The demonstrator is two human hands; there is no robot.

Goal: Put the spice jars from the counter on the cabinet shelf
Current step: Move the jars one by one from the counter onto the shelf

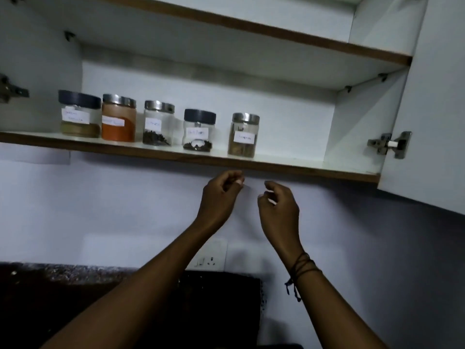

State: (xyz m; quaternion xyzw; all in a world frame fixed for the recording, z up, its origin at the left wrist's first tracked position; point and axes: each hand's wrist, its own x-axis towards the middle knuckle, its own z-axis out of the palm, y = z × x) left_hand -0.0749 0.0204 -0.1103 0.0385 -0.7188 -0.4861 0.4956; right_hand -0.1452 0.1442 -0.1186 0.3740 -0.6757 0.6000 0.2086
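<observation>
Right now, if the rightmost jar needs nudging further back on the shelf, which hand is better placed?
Right, narrowly. The right hand hangs empty a little right of the rightmost jar; the left hand, also empty, sits just below and left of it, so either could likely reach.

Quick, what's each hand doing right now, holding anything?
Left hand: empty, fingers loosely curled, below the shelf.
Right hand: empty, fingers loosely curled.

I see a pale wall, a socket at lower centre, and a dark speckled worktop lower left.
</observation>
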